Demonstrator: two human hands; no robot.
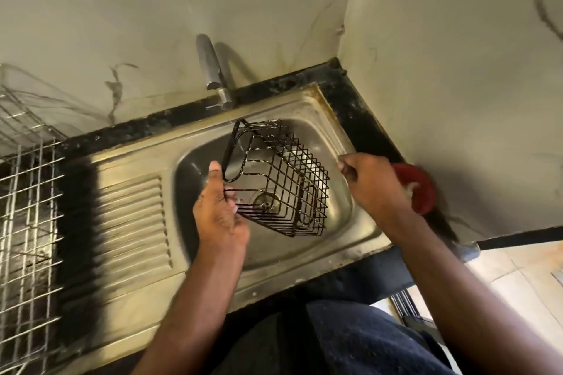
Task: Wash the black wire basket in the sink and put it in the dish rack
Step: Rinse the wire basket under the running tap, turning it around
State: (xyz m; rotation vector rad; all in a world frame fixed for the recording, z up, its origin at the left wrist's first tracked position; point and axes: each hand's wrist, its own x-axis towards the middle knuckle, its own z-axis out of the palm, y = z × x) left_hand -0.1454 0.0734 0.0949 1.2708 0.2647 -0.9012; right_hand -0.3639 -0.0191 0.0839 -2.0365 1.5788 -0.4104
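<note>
Head view, going left to right: the wire dish rack (27, 210) sits at the far left on the dark counter (76, 201), a bit blurred. Next to it is the ribbed drainboard (134, 225) of the steel sink (323, 106), with the tap (213, 70) poking out of the wall above the basin's back edge. The left hand (219, 216) is over the basin, thumb pointing up, fingers curled round the near-left edge of the black wire basket (280, 179) — so the basket is held tilted in the air above the drain (265, 200), with a thin stream of water (240, 138) hitting its top corner and little white flecks of foam on some wires. The right hand (368, 183) is over the sink's right rim, apart from the basket, fingers curled in; can't really tell if it's got anything in it. Just behind that wrist there's a red round thing (417, 189) on the counter corner — too blurry to say what it is.
</note>
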